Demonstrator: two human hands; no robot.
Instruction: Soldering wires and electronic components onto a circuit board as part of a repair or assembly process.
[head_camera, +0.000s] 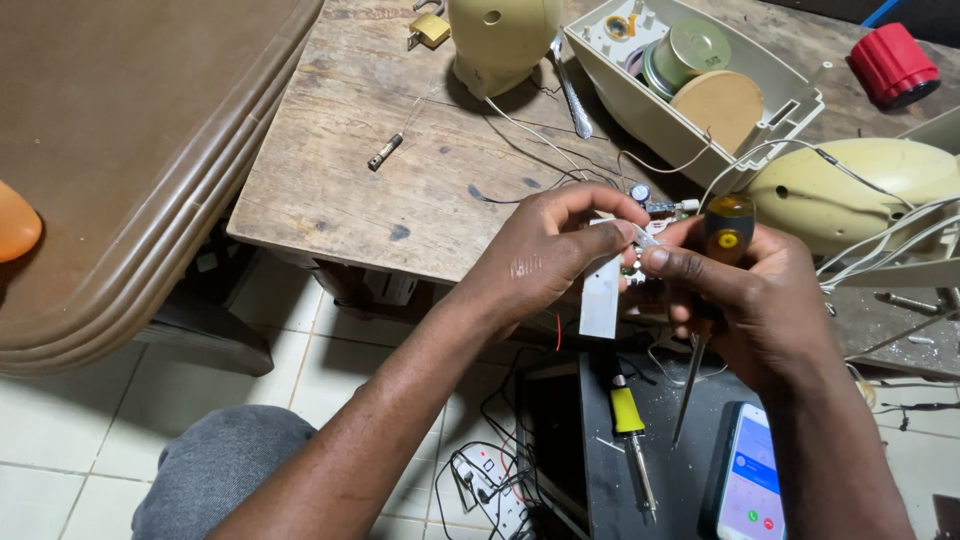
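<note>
My left hand pinches a small circuit board with a strip of white tape hanging from it. My right hand holds the other side of the board between thumb and forefinger. It also grips a screwdriver with an amber handle, its shaft pointing down past the palm. Thin white wires run from the board to the cream plastic housings on the wooden table.
An open cream case holds round metal parts. A rounded cream shell lies at right and a red cap behind it. A yellow-handled screwdriver, a phone and a power strip sit below. A brown table is at left.
</note>
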